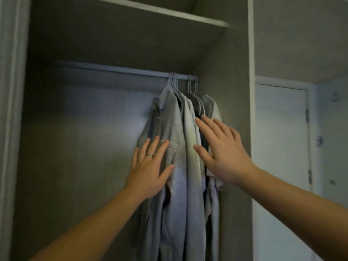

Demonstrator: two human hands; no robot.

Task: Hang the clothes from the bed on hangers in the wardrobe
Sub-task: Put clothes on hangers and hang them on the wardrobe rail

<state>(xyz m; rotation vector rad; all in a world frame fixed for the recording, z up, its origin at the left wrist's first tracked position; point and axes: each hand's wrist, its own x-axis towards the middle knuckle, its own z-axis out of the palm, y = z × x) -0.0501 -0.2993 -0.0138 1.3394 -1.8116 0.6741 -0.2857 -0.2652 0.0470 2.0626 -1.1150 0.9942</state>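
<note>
Several grey garments [178, 125] hang on white hangers [190, 83] bunched at the right end of the wardrobe rail [113, 69]. My left hand [150, 166], with a ring on one finger, lies flat with straight fingers on the leftmost shirt. Further right, my right hand [220, 149] is spread with straight fingers against the garments on the right side of the bunch. Neither hand holds anything. The bed is out of view.
The rail's left part carries nothing. A shelf [169, 14] runs above the rail. The wardrobe's right side panel [237, 110] stands close beside the clothes. A white door [282, 138] with hinges is at the far right.
</note>
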